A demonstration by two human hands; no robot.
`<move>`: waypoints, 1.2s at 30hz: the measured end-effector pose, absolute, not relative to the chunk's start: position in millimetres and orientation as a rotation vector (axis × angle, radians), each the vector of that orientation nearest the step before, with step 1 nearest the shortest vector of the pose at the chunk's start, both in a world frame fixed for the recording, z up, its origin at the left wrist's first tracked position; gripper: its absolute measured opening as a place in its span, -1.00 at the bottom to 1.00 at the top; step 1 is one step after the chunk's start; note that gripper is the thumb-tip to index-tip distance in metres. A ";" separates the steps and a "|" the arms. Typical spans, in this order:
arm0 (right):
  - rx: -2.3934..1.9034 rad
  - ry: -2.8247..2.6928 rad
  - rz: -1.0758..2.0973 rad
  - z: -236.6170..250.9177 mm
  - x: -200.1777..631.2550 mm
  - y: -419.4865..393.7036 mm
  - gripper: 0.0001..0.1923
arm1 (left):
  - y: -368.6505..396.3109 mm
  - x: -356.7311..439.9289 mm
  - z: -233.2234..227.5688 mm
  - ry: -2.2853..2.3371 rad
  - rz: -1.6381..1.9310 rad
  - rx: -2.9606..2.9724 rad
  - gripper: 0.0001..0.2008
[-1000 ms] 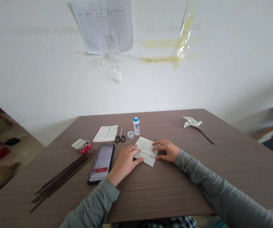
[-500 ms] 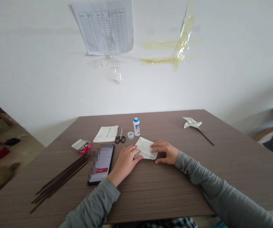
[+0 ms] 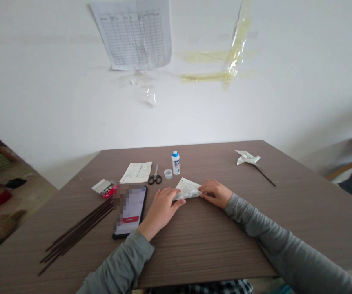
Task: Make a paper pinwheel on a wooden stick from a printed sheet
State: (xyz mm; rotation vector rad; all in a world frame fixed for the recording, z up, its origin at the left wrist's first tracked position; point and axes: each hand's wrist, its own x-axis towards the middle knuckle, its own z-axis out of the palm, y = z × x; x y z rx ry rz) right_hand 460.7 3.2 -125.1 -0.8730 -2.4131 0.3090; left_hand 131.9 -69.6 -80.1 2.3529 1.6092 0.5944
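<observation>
Left hand (image 3: 161, 206) lies flat, fingers open, on the folded printed paper (image 3: 187, 188); right hand (image 3: 215, 193) pinches its opposite edge against the table (image 3: 212, 237).

Brown wood-grain table (image 3: 212, 249) bearing, at left, a bundle of dark sticks (image 3: 78, 230), a phone (image 3: 130, 211) and a small box (image 3: 104, 187), its contents too small to tell. Toward the far edge lie a printed sheet (image 3: 137, 172), scissors (image 3: 155, 176), a loose cap (image 3: 168, 173) and a blue-capped bottle (image 3: 176, 162); a paper pinwheel (image 3: 248, 157) lies at far right. On the white wall hang a ruled chart (image 3: 134, 34) and yellowed tape (image 3: 225, 61).
</observation>
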 end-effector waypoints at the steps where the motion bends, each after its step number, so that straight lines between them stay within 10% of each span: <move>1: -0.891 -2.406 0.297 -125.7 460.9 3.5 -0.84 | -70.1 131.8 -79.3 1.609 0.606 2.365 -0.68; 22: -1.076 -2.232 0.423 -127.5 455.2 -4.2 -0.46 | -72.8 132.7 -69.4 1.835 0.674 2.365 -0.68; 36: -1.163 -2.334 0.119 -124.3 449.1 -9.1 -0.77 | -77.0 140.1 -73.0 1.802 0.521 2.426 -0.59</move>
